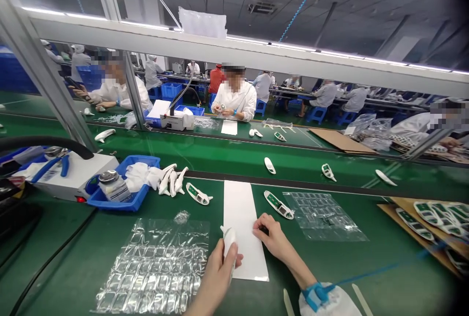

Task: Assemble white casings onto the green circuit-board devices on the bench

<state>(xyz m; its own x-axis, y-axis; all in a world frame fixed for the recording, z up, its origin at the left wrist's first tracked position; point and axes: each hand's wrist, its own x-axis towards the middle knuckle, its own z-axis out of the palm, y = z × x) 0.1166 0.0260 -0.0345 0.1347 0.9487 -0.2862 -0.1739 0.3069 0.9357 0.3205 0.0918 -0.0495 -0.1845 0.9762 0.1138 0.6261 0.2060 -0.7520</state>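
Observation:
My left hand (220, 269) is wrapped round a white plastic housing (230, 239), held tilted over the lower part of a white paper strip (240, 208). At the strip's right edge my right hand (270, 234) has its fingers curled into a pinch; what is between them, if anything, is too small to make out. Just above that hand lies an open white housing with a green circuit board (278, 204). Another such housing with a board (198, 194) rests left of the strip. A blue wrist strap (318, 295) circles my right wrist.
Clear plastic blister sheets lie left (154, 267) and right (322, 213). A blue tray (126, 201) holds a metal-topped bottle and white cloths, near several white handles (172, 179). Cardboard (388, 213) with boards is at right. Beyond runs a green conveyor (227, 152); a co-worker (234, 96) sits opposite.

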